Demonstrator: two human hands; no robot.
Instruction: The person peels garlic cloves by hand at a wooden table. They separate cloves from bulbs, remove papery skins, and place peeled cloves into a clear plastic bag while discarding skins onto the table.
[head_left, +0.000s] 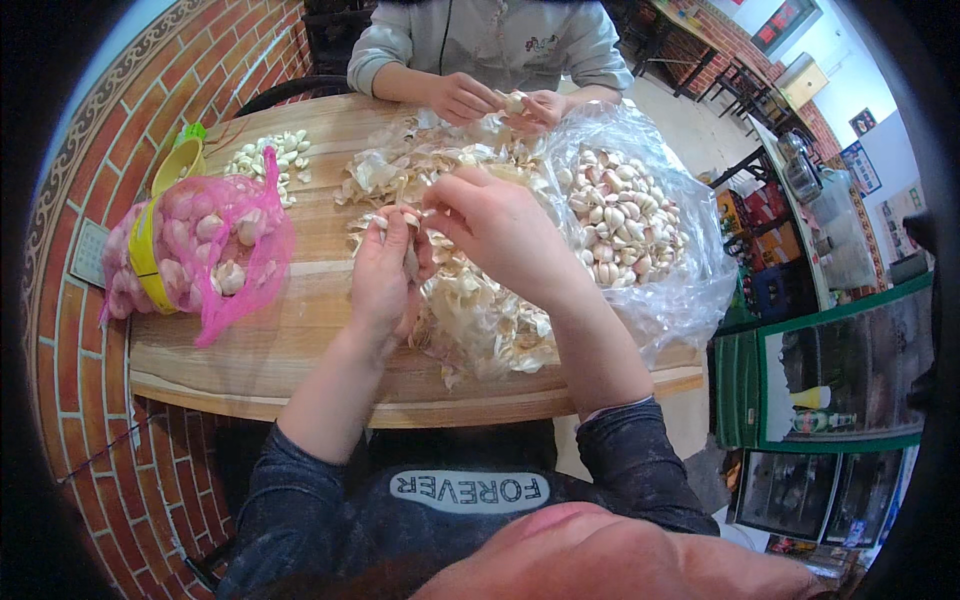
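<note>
My left hand (390, 277) holds a partly broken garlic bulb (406, 217) above the wooden table, with pale cloves showing at the thumb and a dry stem sticking up. My right hand (495, 229) is at the bulb's right side, fingers curled and fingertips close to it. Whether a bit of skin or a clove is pinched there is hidden. Beneath both hands spreads a heap of dry garlic skins (487, 315). To the right, a clear plastic bag (675, 315) lies spread out, with many separated unpeeled cloves (622, 217) on it.
A pink mesh sack of garlic bulbs (199, 247) lies at the left by the brick wall (82, 375). Behind it are peeled cloves (270, 157) and a yellow bowl (180, 166). Across the wooden table (247, 367), another person's hands (499, 105) hold a garlic bulb.
</note>
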